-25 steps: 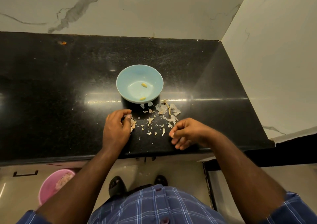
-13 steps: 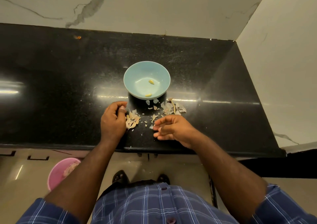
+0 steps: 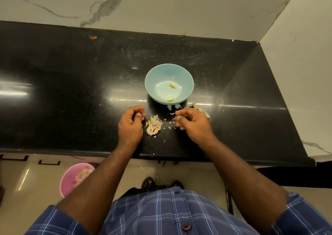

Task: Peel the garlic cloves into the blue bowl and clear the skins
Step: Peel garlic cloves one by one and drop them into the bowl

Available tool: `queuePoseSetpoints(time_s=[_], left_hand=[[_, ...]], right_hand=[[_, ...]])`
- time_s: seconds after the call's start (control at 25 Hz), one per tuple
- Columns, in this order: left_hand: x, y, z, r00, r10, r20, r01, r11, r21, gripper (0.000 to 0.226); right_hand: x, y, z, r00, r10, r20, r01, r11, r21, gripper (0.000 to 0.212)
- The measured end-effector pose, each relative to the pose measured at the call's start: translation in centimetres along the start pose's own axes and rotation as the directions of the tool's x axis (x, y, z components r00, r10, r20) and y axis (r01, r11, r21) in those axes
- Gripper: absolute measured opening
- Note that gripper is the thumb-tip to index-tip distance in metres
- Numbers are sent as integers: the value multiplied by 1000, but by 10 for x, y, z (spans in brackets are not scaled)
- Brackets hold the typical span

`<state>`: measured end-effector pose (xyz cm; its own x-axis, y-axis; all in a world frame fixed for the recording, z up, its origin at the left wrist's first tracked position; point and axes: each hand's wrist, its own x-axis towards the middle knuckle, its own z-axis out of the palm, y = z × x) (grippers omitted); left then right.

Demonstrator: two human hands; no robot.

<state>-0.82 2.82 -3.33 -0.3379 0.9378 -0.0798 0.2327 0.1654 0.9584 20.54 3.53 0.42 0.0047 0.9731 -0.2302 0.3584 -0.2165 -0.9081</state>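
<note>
The blue bowl (image 3: pixel 185 78) stands on the black counter (image 3: pixel 71 91) and holds two peeled garlic cloves (image 3: pixel 172 86). A small pile of unpeeled cloves (image 3: pixel 152 126) lies in front of the bowl, between my hands. My left hand (image 3: pixel 130 125) hovers just left of the pile, its fingers curled with the thumb against the index finger; whether it holds anything is hidden. My right hand (image 3: pixel 195 124) is right of the pile with loosely curled fingers, and I see nothing in it. Garlic skins (image 3: pixel 173 107) lie scattered by the bowl's near side and beyond my right hand.
A pink bin (image 3: pixel 70 179) with pale scraps stands on the floor below the counter's front edge, to the left. Marble walls close the counter at the back and on the right. An orange speck (image 3: pixel 93 37) lies near the back wall.
My right hand has moved from the counter's front edge up and left toward the bowl and the skins. My left hand has drawn slightly left, uncovering the pile of cloves.
</note>
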Motion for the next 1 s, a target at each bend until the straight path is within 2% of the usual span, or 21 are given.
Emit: queuePoseSetpoints(time_s=[0.04, 0.12, 0.2, 0.24, 0.36, 0.52, 0.76, 0.88, 1.0], left_hand=[[0, 1, 0, 1000, -2, 14, 2, 1000, -3, 27], [0, 0, -1, 1000, 1, 23, 0, 1000, -18, 26], [1, -2, -2, 1000, 5, 29, -4, 999, -42, 26], [2, -2, -2, 999, 10, 38, -8, 999, -46, 25], [4, -5, -4, 998, 18, 65, -15, 998, -55, 23], [3, -2, -6, 996, 17, 83, -11, 998, -66, 21], [1, 2, -7, 995, 47, 91, -42, 998, -57, 20], [0, 3, -9, 994, 56, 96, -51, 997, -59, 20], [1, 5, -12, 991, 56, 126, -47, 996, -70, 20]], right_hand=[[-1, -4, 0, 999, -41, 22, 42, 997, -61, 17], [-6, -11, 10, 973, -118, 201, 169, 951, -259, 22], [-8, -11, 30, 912, -189, 363, 353, 813, -463, 24], [-8, -9, 38, 896, -207, 393, 404, 749, -525, 24], [-6, -7, 46, 896, -243, 372, 432, 673, -601, 24], [-15, -8, 48, 860, -337, 383, 510, 541, -669, 16], [-17, -11, 46, 866, -275, 418, 500, 515, -696, 32], [-20, -11, 46, 840, -353, 412, 542, 494, -680, 25], [-20, -15, 38, 867, -330, 373, 498, 560, -662, 21]])
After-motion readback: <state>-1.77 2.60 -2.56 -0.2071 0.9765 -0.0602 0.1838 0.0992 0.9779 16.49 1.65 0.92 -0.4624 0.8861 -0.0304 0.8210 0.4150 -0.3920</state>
